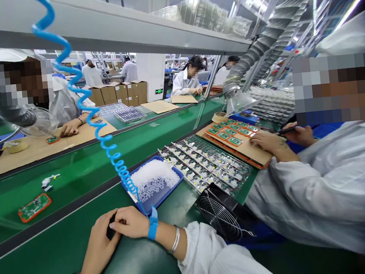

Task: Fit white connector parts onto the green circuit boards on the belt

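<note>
My left hand [98, 240], with a pink-banded watch at its wrist, is closed around a small black object [112, 226] whose kind I cannot make out. From the other side my right hand [133, 222] curls its fingers against the same object, and the two hands touch. A blue wrist strap [152, 224] circles the right wrist and joins a coiled blue cord [115, 158]. Just beyond the hands sits a blue tray [154, 200] of small white pieces. Further left lies a green circuit board [35, 207] with an orange frame, near a small white part with a yellow tip [49, 181].
Right of the tray is a rack of white parts [204, 160], with a black fan [220, 213] in front. A co-worker's hand [269, 143] rests by boards on cardboard [235, 145]. Across the green belt [85, 168], another person's hand [72, 127] lies on cardboard.
</note>
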`<state>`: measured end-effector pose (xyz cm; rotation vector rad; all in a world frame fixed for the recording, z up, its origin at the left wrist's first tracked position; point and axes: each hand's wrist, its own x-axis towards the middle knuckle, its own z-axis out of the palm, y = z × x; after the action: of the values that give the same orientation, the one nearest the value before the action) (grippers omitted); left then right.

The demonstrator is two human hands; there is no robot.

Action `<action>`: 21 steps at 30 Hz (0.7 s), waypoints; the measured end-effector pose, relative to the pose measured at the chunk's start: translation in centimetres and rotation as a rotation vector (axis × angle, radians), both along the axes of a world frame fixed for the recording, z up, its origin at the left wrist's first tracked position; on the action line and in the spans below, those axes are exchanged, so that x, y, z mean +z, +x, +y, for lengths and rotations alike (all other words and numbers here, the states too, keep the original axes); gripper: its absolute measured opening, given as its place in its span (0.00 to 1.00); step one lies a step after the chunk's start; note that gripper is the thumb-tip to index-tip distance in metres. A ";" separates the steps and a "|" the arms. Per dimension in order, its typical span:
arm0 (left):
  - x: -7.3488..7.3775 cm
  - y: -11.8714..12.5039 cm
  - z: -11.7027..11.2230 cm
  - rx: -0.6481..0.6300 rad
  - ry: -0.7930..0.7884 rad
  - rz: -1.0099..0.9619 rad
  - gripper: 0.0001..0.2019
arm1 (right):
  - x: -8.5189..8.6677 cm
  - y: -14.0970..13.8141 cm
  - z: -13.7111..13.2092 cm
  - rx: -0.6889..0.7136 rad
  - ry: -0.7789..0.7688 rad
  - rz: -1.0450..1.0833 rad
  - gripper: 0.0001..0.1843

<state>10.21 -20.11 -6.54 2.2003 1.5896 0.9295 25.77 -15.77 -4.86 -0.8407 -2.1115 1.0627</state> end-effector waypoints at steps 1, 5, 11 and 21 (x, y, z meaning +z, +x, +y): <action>0.0 0.0 -0.1 0.000 0.000 0.000 0.20 | 0.0 0.0 0.0 0.002 0.003 0.010 0.16; 0.1 0.1 -0.4 -0.002 0.001 -0.008 0.21 | 0.2 0.2 -0.2 0.003 -0.053 0.061 0.17; 0.7 0.2 -0.9 -0.044 0.064 -0.008 0.23 | 0.6 0.2 -0.6 0.030 -0.222 0.097 0.21; 1.9 0.9 -1.2 -0.012 0.037 -0.118 0.19 | 0.5 -0.4 -0.7 -0.028 -0.555 0.450 0.27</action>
<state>11.14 -21.36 -4.65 2.1341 1.5158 1.0729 25.42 -16.49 -4.34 -0.7768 -1.4439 1.6814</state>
